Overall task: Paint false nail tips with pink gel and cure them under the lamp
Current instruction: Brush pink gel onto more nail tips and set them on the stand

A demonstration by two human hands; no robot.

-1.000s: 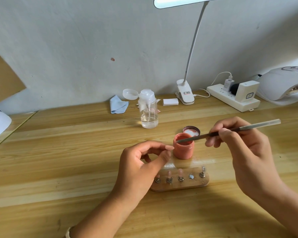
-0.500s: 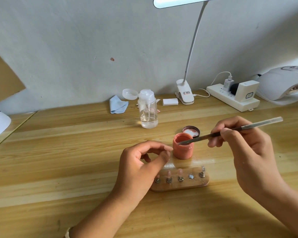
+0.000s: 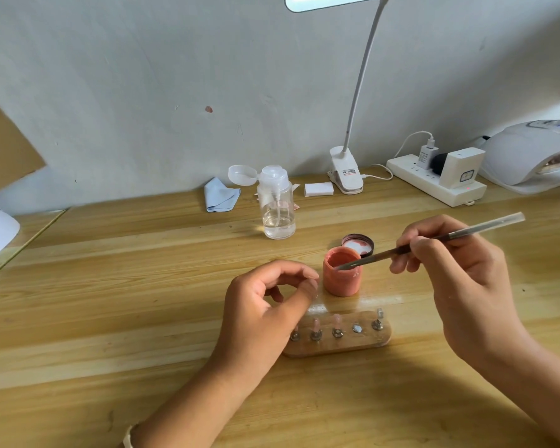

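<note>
Right hand (image 3: 459,279) pinches the brush (image 3: 434,240), bristles over the pink jar (image 3: 341,276) mouth. Left hand (image 3: 265,305) just left of the jar, fingers curled, thumb near forefinger, can't tell if holding anything. Tips (image 3: 337,320) on the holder (image 3: 366,342) right before the jar

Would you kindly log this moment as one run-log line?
phase: loading brush | right hand: holds brush, tip at pink gel jar mouth | left hand: pinched, contents unclear | nail holder: near jar
</note>
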